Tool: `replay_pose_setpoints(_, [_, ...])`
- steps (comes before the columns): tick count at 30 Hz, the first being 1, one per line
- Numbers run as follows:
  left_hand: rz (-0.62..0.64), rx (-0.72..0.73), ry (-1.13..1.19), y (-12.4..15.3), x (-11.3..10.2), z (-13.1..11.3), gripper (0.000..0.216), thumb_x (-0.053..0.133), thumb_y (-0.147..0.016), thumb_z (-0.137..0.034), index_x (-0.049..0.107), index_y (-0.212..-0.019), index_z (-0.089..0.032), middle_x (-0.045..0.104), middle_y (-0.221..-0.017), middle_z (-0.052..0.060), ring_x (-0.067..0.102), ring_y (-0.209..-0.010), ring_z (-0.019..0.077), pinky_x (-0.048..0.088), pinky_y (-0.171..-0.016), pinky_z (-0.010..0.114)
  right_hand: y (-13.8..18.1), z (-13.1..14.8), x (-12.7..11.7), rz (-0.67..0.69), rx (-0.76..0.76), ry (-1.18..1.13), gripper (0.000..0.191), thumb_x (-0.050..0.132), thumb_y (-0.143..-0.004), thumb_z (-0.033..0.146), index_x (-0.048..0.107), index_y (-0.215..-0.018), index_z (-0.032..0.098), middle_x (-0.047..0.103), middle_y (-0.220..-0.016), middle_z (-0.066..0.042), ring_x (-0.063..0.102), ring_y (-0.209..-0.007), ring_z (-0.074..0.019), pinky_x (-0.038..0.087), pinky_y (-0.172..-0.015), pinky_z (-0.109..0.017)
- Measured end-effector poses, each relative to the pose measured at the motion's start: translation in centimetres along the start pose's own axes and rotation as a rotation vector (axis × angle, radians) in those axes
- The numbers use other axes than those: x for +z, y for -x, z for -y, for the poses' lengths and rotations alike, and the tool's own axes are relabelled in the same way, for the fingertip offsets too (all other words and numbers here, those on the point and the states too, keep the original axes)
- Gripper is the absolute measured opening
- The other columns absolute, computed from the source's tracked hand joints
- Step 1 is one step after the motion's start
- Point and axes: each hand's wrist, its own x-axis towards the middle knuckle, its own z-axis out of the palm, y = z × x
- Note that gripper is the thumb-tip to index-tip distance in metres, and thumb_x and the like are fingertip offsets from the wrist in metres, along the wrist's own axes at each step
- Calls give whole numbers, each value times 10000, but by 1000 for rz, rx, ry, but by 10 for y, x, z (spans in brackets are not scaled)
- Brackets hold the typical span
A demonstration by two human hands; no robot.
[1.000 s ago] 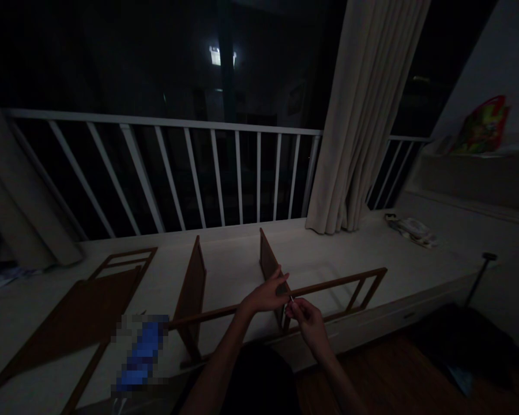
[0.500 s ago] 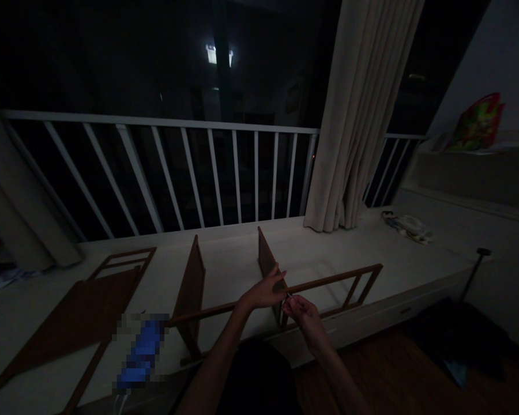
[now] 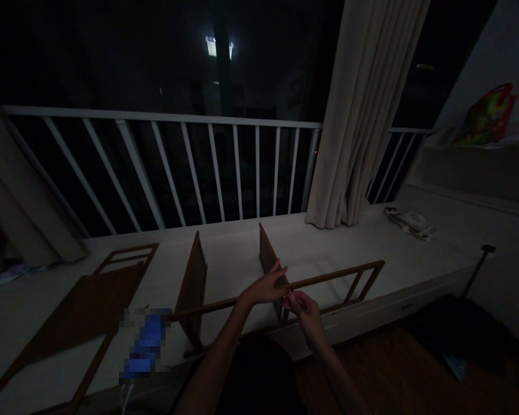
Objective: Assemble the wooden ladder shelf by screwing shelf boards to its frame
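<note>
A brown wooden frame [image 3: 328, 280] stands on its side on the pale ledge, with two upright wooden panels [image 3: 191, 282] joined to it. My left hand [image 3: 266, 287] grips the rail where it meets the right-hand panel [image 3: 269, 252], with some fingers stretched along the panel. Just right of that joint, my right hand [image 3: 303, 304] pinches a small, thin, shiny rod, perhaps a hex key, against the rail. Its far end is hidden by my fingers. Flat on the ledge at the left lies another wooden frame with a panel [image 3: 84, 305].
A blurred-out blue item [image 3: 146, 349] lies by the left end of the rail. White railings [image 3: 216, 173] and a beige curtain [image 3: 350, 115] border the dark window. Some bundled cloth [image 3: 413, 223] rests on the ledge's right side. A dark heap [image 3: 462, 331] covers part of the floor.
My right hand has turned slightly at the joint while still pinching the rod. My left hand keeps its place on the rail. The camera view has shifted a little.
</note>
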Motion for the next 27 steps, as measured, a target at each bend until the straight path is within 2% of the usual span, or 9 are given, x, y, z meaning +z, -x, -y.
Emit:
replay_pose_setpoints(9, [-8, 14, -16, 0, 0, -2, 653, 510, -731, -291, 257, -1312, -132, 2, -1416, 121, 116, -1290, 219, 193, -1043, 319, -5, 3, -8, 17, -62, 162, 304, 537, -727, 450, 593, -760, 154, 634, -699, -55, 581, -644, -169, 467, -639, -296])
replay_pose_setpoints(16, [-9, 1, -6, 0, 1, -2, 658, 515, -731, -325, 268, -1308, -125, 37, -1415, 128, 120, -1289, 224, 180, -1049, 327, -6, -4, -7, -59, -99, 242, 357, 527, -707, 502, 609, -754, 157, 653, -690, -59, 585, -609, -176, 459, -606, -294])
replay_pose_setpoints(22, [-14, -35, 20, 0, -1, -6, 615, 464, -760, -409, 313, -1291, -138, 72, -1416, 104, 129, -1287, 246, 191, -1048, 353, -3, -6, -4, -105, -112, 271, 352, 517, -712, 500, 613, -766, 166, 651, -685, -50, 582, -617, -171, 446, -608, -280])
replay_pose_setpoints(27, [-17, -90, 66, 0, -2, -9, 542, 400, -791, -437, 374, -1261, -167, 114, -1415, 70, 161, -1284, 247, 227, -1038, 354, 0, -7, 4, -110, -127, 205, 367, 513, -713, 507, 614, -764, 159, 643, -670, -50, 582, -639, -178, 445, -633, -289])
